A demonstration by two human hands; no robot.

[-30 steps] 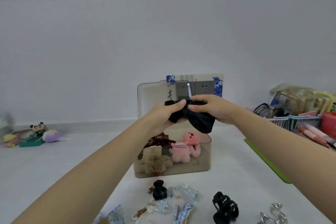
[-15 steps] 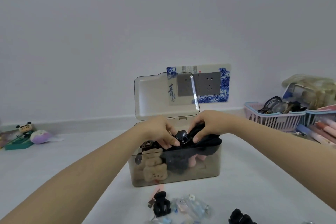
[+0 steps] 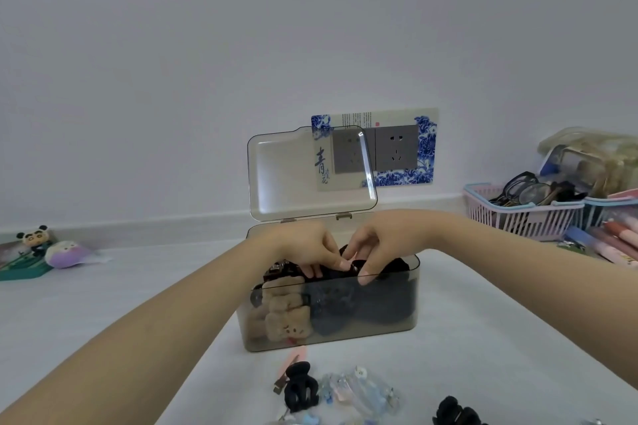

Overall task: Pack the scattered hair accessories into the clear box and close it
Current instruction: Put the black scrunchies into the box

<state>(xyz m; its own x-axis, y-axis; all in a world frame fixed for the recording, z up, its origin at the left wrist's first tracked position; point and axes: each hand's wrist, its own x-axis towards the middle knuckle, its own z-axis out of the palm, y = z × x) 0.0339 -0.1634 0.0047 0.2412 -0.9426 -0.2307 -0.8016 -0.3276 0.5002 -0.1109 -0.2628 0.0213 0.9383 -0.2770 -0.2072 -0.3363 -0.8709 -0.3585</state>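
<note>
The clear smoky box [image 3: 412, 317] stands open in the middle of the white surface, its lid [image 3: 293, 176] upright behind. Inside lie a black fabric bow [image 3: 373, 304] and a brown plush bear clip [image 3: 283, 317]. My left hand [image 3: 303, 248] and my right hand [image 3: 379, 245] reach over the box's top, fingertips curled on the black bow at its middle, pushing it down among the contents. In front of the box lie a small black claw clip [image 3: 299, 386], a pink flat clip [image 3: 291, 364], several clear clips [image 3: 359, 393] and a larger black claw clip [image 3: 455, 412].
A pink basket [image 3: 511, 217] with glasses, pens [image 3: 618, 241] and a clear pouch [image 3: 593, 159] crowd the right. A panda figure [image 3: 34, 238] and a purple plush toy [image 3: 65, 254] sit far left. A wall socket with blue decor [image 3: 397, 148] is behind the lid.
The black bow went from held above the box down into it. Both hands followed and now press it lower inside; the pink plush is hidden beneath it.
</note>
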